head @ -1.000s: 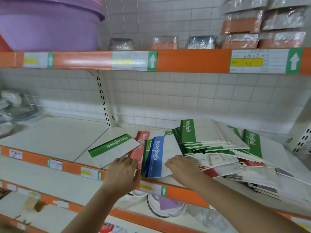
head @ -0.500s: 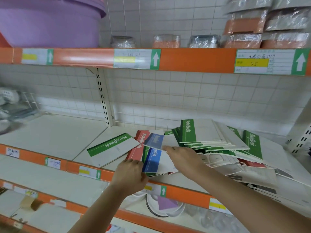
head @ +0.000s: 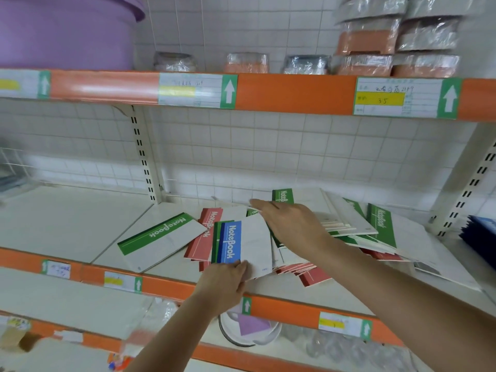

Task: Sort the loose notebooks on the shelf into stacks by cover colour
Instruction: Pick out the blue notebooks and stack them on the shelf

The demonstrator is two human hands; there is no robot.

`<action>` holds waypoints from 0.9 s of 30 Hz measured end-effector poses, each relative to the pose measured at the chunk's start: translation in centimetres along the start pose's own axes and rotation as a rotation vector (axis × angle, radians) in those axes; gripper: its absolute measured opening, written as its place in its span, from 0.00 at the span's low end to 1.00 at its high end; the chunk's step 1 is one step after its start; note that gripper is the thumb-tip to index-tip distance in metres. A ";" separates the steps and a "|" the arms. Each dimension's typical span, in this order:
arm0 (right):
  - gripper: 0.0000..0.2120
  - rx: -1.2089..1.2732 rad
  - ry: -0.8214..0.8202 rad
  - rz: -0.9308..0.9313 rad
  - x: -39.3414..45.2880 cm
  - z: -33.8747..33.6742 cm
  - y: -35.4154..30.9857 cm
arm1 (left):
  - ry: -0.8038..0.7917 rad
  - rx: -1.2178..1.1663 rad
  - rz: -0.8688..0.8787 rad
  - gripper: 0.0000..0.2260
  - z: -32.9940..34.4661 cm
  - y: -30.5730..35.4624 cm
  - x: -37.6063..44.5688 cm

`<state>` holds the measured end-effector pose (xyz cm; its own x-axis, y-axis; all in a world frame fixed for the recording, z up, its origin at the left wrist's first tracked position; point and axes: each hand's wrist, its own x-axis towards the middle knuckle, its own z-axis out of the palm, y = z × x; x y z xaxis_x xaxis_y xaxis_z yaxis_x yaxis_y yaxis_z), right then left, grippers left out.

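Head view: "NoteBook" is printed in white along the coloured band of each cover on the middle shelf. A blue notebook is seen on top of a small pile near the shelf's front edge, its long axis running front to back and its lettering reading from the far end toward the near end. Its near edge is pinched by the left hand, the fingers curled onto the cover. Under and beside it, green bands and a red notebook are fanned out, the red one tilted slightly to the right at its far end. A single green notebook is laid apart to the left, turned diagonally, its band running from near left to far right.

The right hand is stretched flat, fingers straight and pointing left, over the left end of a messy heap of green notebooks; whether anything is pinched beneath it cannot be told. More red covers are seen under the heap near the front edge.

On the orange rail of the upper shelf, a price label is fixed with "35" handwritten on a yellow field, beside a white arrow on green. The other labels are too blurred to be read. A purple tub is stood on the upper shelf at left.
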<state>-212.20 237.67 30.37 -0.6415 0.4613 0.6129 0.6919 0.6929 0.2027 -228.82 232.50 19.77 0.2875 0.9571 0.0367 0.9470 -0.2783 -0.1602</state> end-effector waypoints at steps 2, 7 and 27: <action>0.32 -0.006 -0.002 0.012 -0.1 -0.4 1.1 | -0.024 -0.015 -0.031 0.18 -0.3 0.1 -0.5; 0.31 -0.067 0.014 0.009 -0.8 -2.0 3.3 | -0.050 0.052 -0.187 0.16 -1.2 -0.6 -1.2; 0.39 -0.189 0.162 -0.046 -9.0 -5.3 8.3 | 0.457 0.118 -0.171 0.21 -7.8 -1.8 -3.0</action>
<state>-198.93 236.32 30.53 -0.6233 0.3263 0.7107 0.7222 0.5887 0.3631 -230.26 229.52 27.64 0.1878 0.8476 0.4963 0.9711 -0.0844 -0.2233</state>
